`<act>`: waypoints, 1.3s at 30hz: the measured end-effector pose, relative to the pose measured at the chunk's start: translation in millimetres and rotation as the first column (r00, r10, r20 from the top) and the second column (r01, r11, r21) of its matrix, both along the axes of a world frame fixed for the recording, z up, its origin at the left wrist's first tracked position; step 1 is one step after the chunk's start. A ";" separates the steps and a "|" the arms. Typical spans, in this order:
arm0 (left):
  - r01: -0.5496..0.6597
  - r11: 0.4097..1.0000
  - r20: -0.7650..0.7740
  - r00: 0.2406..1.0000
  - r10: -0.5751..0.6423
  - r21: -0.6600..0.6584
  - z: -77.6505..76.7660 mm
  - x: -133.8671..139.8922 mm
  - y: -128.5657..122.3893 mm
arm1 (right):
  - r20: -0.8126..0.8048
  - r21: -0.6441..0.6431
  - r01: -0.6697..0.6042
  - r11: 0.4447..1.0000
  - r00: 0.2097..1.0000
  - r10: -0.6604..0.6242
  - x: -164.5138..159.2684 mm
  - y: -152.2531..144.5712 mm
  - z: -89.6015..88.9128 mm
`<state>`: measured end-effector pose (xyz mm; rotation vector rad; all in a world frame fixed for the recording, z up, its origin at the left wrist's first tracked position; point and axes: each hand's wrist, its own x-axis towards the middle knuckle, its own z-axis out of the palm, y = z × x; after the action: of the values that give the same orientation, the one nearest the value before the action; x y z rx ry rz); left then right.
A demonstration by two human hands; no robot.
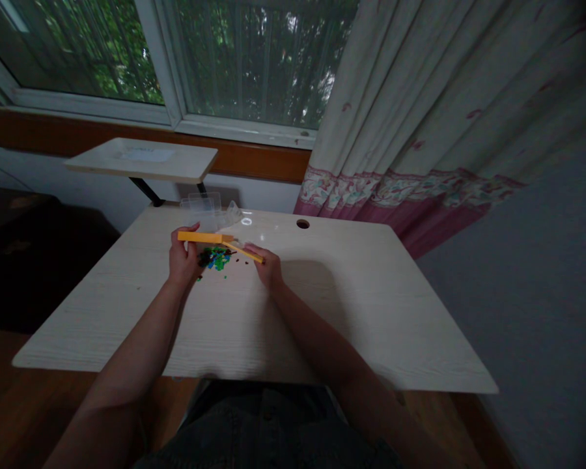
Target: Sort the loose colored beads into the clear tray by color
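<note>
Two sets of fingers observed, pinching an opened orange rectangular case point(200, 238) above the pale wood-grain table point(381, 312): left hand point(181, 259) at nine o'clock, right hand point(269, 267) at four. Small green, blue and dark pieces point(218, 258) lie at six, clear plastic containers point(202, 207) at twelve.

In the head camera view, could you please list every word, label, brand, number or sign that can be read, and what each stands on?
No text can be read.
Pale sheet on the raised shelf: faint marks, too blurred to read.
Orange case: no lettering can be made out.
</note>
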<state>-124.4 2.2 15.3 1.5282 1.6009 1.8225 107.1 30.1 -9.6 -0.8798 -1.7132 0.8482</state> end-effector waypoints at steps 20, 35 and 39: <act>-0.056 0.998 -0.039 0.998 0.056 0.008 1.7 10.9 -1.5 | -0.153 -0.198 0.140 0.970 0.973 -0.171 12.5 9.8 41.5; 0.064 0.992 0.005 0.998 -0.065 0.107 1.6 8.6 4.1 | -0.323 -0.553 0.115 0.825 0.883 -0.340 86.7 78.2 64.5; 0.072 0.994 -0.030 0.997 -0.069 0.086 -0.5 7.7 4.4 | -0.198 -0.719 0.171 0.674 0.879 -0.434 94.1 93.0 35.8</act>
<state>-116.7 6.5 14.8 1.6318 1.4776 1.8633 201.2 123.1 26.2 -1.3659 -0.8612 1.3435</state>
